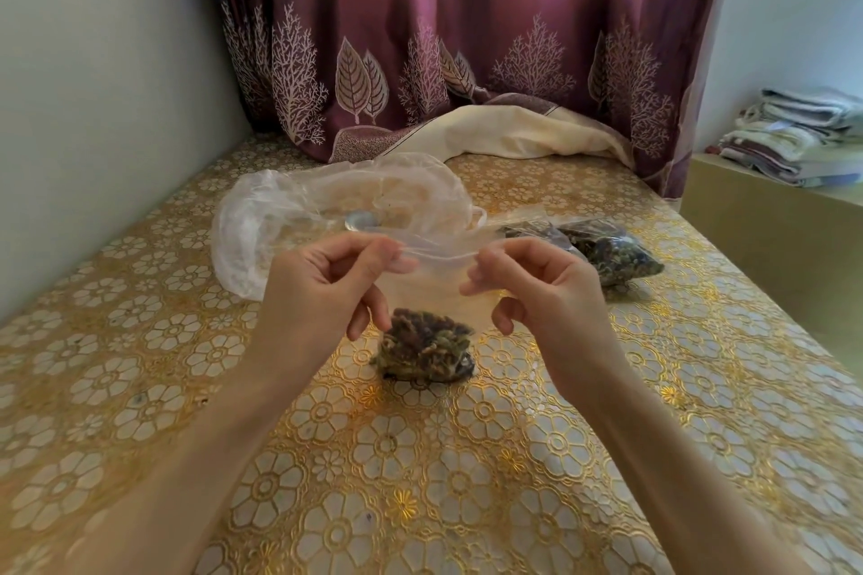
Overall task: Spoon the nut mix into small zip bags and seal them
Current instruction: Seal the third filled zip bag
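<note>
A person's left hand and right hand hold a small zip bag upright at the centre of the tabletop, the fingers of each hand clamped on the bag's top strip. The nut mix sits in the bag's bottom, which rests on the gold floral cover. At 2 o'clock lie filled bags; at 11 o'clock, a large crumpled clear bag with a spoon showing through it. A maroon curtain hangs behind.
</note>
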Tool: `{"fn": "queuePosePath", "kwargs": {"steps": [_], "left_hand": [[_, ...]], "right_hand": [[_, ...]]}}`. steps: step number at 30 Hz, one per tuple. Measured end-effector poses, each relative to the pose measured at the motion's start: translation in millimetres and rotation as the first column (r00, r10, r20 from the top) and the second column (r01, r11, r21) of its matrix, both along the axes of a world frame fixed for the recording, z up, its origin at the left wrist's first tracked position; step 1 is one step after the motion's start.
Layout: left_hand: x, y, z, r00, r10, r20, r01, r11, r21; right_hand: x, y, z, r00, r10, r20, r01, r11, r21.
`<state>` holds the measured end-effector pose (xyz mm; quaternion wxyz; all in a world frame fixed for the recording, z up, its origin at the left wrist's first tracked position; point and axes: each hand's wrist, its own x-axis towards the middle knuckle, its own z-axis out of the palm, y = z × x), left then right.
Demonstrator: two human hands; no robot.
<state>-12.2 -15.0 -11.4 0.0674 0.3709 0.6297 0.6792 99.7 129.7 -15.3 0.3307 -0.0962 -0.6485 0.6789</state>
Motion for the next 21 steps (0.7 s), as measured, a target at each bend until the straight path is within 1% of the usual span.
{"fn": "queuePosePath", "kwargs": {"steps": [4,10,15,18,21], "left_hand": [[-0.8,-1.7,3.1,1.0,-0.007,-0.005,0.007,1.0,0.001],[1.5,-2.1,5.4,0.999,0.035,-0.016,-0.035,0.999,-0.001],[1.1,-1.6,3.2,0.999,-0.001,-0.049,-0.002,0.998,-0.069],[0.8,-1.3,2.7,0.997,-0.019,-0.078,0.013,0.996,-0.083],[0.4,-1.1,4.7,0.991,0.001,-0.131,-0.016,0.993,-0.114]], "right_hand": [[0.0,-1.4,0.3,1.0,-0.005,-0.015,0.005,0.999,0.035],[1.1,-1.8,0.9,1.0,0.004,-0.006,-0.003,0.997,0.072],[1.9,0.2,-0.8,0.999,0.028,0.031,-0.03,0.996,0.084],[0.7,1.2,-2.5,0.999,0.027,0.045,-0.033,0.987,0.155],[-1.6,1.8,-4.0,0.999,0.002,0.052,-0.014,0.971,0.239]]}}
